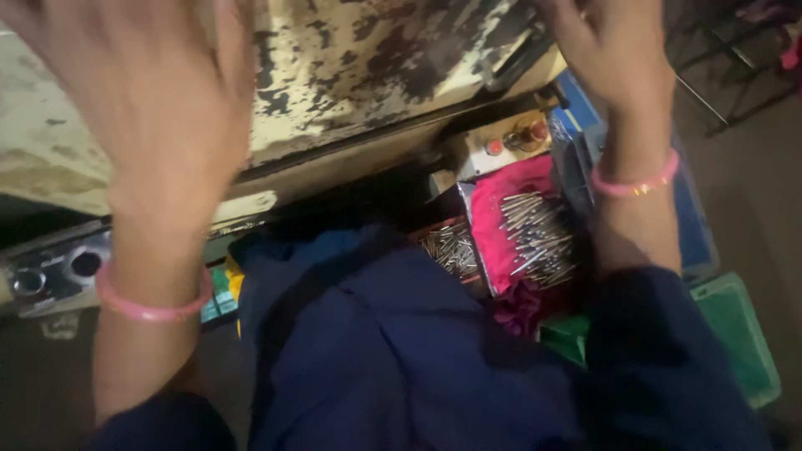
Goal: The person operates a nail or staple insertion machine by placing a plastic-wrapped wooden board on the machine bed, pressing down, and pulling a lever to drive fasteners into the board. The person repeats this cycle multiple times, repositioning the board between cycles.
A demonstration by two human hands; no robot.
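Nearest the camera, a dark blue garment fills the lower middle of the view, with blue sleeves drawn back from both forearms. A pink bangle is worn on the left wrist and another pink bangle on the right.

Between the forearms, just past the garment, a tray lined with pink cloth is seen, and a heap of metal pins lies on it. A second, smaller heap of pins lies in a box just left of the tray. A green bin sits at the lower right, beside the right sleeve. At the far left, a metal plate with round holes is seen below the left forearm.

Farther off, both hands are raised in front of a worn machine panel of flaking cream paint. The left hand is blurred, spread flat and empty. The right hand is also open and empty, its fingertips cut off by the top edge. The pins lie below and between the hands, well apart from the left one and nearer the right wrist. A small button box is mounted just under the panel, above the tray.
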